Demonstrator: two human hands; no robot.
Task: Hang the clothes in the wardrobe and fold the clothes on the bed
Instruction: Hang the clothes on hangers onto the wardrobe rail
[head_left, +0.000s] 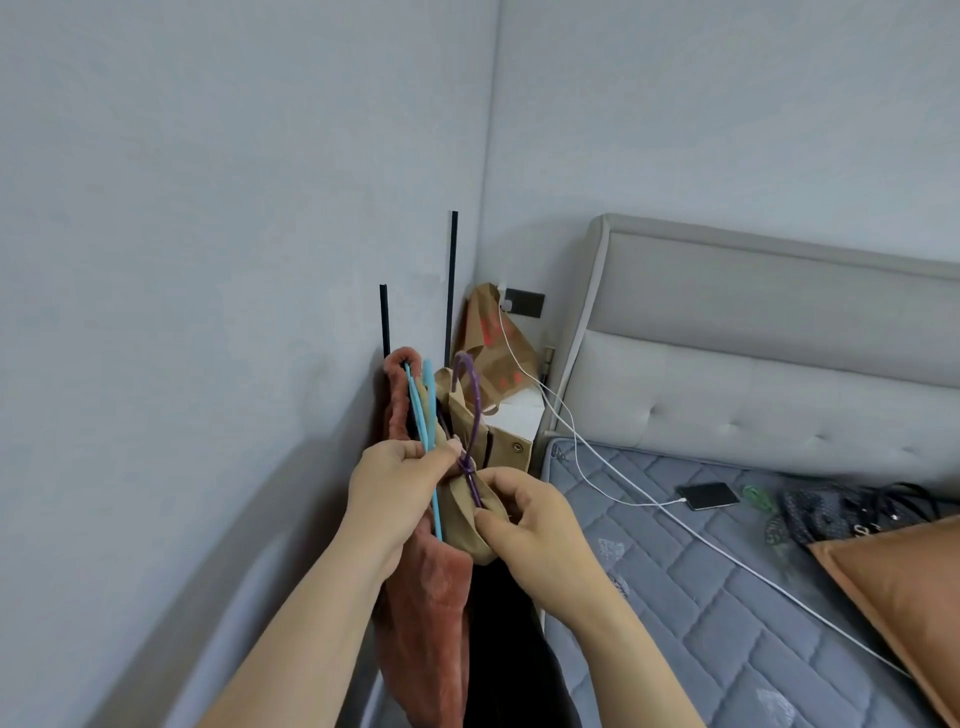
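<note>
The left hand (400, 480) is gripping a bundle, fingers curling round the blue hangers (423, 410) with a rust-coloured fuzzy garment (431, 597) draping down from them. The right hand (527, 517) is pinching the tan garment (465, 512) just below the neck of the purple hanger (471, 410), thumb and fingertips closing on the cloth. A dark garment (498, 629) is hanging beneath, between the two forearms.

My read is that this is the hanging half of the job: the tan piece is being seated or straightened on its purple hanger while the other hand is carrying the rest. The wardrobe is not in view, so the next move is calling for a turn toward it, with the hooks held upright and apart so they are not tangling. The hooks are crowding close together, and that looks like the risk.

To the right, the bed (727, 613) is showing a bare quilted blue-grey mattress with a padded grey headboard (753, 364). Lying on it are a phone (707, 495) on a white charging cable (597, 470), a dark heap of clothes (841, 514) probably waiting to be folded, and an orange pillow (904, 592) at the edge. In the corner, a brown paper bag (493, 338) is standing against pale walls.
</note>
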